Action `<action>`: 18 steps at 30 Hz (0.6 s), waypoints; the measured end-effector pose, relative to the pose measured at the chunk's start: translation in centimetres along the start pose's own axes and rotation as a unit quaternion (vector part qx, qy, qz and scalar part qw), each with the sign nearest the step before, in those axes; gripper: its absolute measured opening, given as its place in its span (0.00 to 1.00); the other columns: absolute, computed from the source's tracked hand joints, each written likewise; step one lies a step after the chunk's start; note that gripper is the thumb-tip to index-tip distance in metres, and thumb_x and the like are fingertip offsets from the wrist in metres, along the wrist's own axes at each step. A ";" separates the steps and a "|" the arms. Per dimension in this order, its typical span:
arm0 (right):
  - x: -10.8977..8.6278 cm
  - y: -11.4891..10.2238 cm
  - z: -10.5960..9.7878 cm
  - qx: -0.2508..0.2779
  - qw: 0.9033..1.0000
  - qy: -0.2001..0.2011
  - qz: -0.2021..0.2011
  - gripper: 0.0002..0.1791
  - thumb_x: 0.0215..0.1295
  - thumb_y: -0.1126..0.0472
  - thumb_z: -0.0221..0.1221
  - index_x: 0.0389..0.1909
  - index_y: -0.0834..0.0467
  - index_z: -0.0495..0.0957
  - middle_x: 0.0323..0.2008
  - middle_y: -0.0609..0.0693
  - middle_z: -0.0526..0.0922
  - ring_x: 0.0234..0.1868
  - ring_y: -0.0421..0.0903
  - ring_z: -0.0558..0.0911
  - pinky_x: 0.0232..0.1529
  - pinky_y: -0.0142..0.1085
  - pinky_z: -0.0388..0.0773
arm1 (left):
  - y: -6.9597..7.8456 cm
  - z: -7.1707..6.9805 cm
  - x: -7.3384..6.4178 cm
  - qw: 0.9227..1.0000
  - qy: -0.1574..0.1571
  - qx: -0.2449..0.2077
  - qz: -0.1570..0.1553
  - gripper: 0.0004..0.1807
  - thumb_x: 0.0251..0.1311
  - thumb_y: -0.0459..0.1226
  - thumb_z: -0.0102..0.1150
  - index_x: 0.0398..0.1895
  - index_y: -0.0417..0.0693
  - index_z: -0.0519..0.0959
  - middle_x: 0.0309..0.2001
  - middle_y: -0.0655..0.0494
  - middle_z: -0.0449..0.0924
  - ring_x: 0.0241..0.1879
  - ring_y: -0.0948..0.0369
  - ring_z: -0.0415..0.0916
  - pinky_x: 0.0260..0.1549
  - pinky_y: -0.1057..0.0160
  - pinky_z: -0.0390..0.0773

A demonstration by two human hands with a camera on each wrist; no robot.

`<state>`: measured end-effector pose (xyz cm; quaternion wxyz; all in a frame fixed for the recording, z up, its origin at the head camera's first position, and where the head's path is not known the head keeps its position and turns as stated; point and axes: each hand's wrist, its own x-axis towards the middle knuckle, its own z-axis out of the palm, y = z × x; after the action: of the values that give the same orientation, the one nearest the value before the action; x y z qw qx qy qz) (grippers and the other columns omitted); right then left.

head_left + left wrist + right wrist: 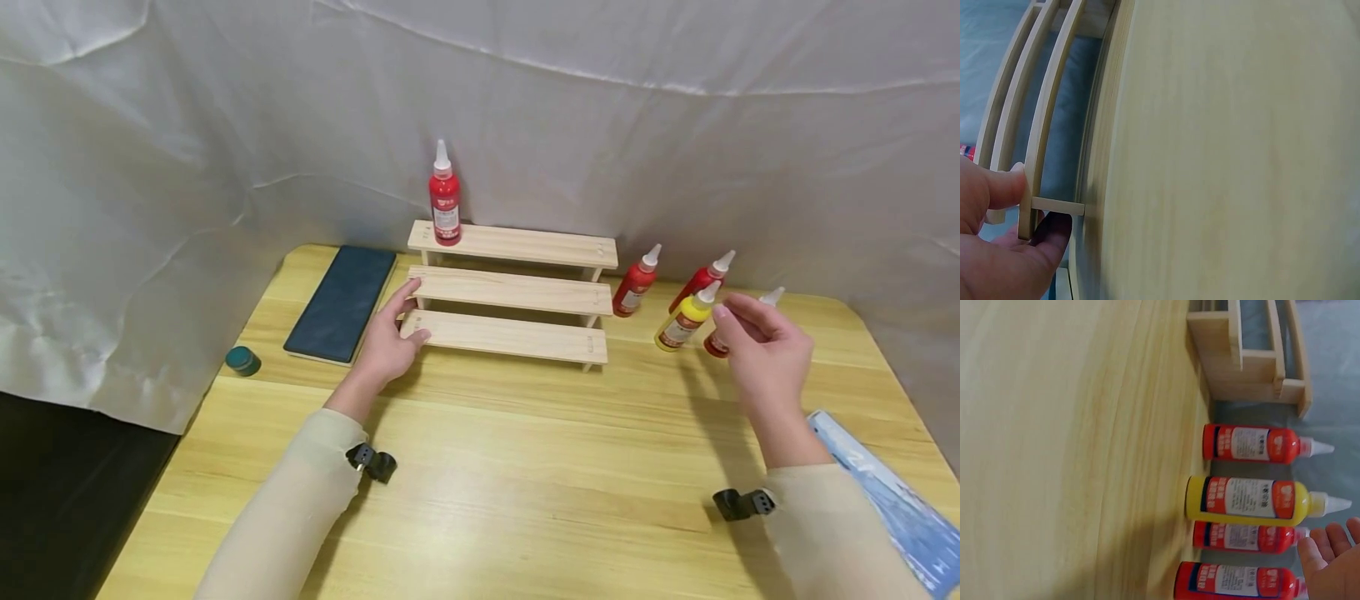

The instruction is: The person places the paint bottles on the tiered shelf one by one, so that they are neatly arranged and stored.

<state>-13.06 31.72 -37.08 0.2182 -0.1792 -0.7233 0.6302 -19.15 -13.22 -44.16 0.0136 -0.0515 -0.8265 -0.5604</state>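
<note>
A three-tier wooden shelf stand (510, 287) is on the table, and my left hand (386, 346) grips the left end of its lowest shelf. In the left wrist view the thumb (1007, 187) lies on that shelf and the fingers curl beneath it. On the top tier, at the left, stands a red bottle (446, 204) with a white nozzle. Right of the stand are a yellow bottle (682, 325) and several red ones (634, 287). Beside their nozzles hovers my right hand (772, 350), fingers loosely bent and holding nothing; it partly hides the rightmost red bottle (1232, 580).
Left of the stand lies a dark flat slab (341, 304), with a small teal round jar (243, 360) near the table's left edge. A blue-and-white flat package (892, 500) lies by the right forearm. Grey cloth (540, 108) hangs behind the table.
</note>
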 end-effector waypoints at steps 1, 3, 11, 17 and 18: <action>0.2 0.1 0.0 0.002 1.000 -0.001 0.001 0.18 0.58 0.62 0.72 0.50 0.59 0.86 0.41 0.44 0.87 0.43 0.38 0.83 0.39 0.21 0.76 | 0.0 0.0 0.0 1.000 0.000 0.000 0.000 0.44 0.60 0.21 0.63 0.76 0.63 0.63 0.65 0.43 0.71 0.62 0.51 0.68 0.55 0.50 0.71; 0.6 0.4 0.0 -0.001 1.000 -0.005 -0.002 0.19 0.58 0.62 0.72 0.51 0.60 0.86 0.42 0.45 0.86 0.44 0.39 0.83 0.39 0.21 0.76 | 0.1 0.0 0.0 1.000 -0.001 -0.002 0.000 0.44 0.60 0.21 0.63 0.76 0.63 0.63 0.65 0.43 0.71 0.62 0.52 0.68 0.55 0.50 0.71; 1.9 1.1 0.7 -0.018 0.999 -0.032 0.002 0.24 0.59 0.59 0.72 0.56 0.60 0.83 0.47 0.47 0.85 0.45 0.39 0.82 0.37 0.22 0.77 | 0.1 -0.2 0.0 1.000 0.001 0.002 0.008 0.44 0.60 0.21 0.63 0.76 0.62 0.63 0.66 0.44 0.71 0.64 0.53 0.66 0.57 0.50 0.70; 2.5 1.3 0.9 -0.098 0.994 -0.046 0.033 0.28 0.61 0.50 0.69 0.62 0.56 0.80 0.47 0.42 0.83 0.47 0.37 0.80 0.35 0.23 0.77 | -0.2 -0.1 0.1 1.000 -0.004 -0.002 0.006 0.44 0.60 0.21 0.62 0.76 0.62 0.63 0.66 0.43 0.70 0.63 0.52 0.67 0.55 0.50 0.71; 2.5 1.4 0.9 -0.110 0.992 -0.046 0.032 0.29 0.62 0.49 0.69 0.62 0.56 0.80 0.47 0.41 0.83 0.47 0.37 0.79 0.34 0.23 0.77 | -0.2 -0.1 0.1 1.000 -0.004 -0.004 0.006 0.44 0.60 0.21 0.62 0.76 0.62 0.63 0.66 0.42 0.70 0.63 0.51 0.68 0.55 0.49 0.71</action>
<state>-15.73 32.49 -38.32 0.1434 -0.1959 -0.7912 0.5613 -19.25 -13.34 -44.32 0.0134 -0.0585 -0.8240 -0.5634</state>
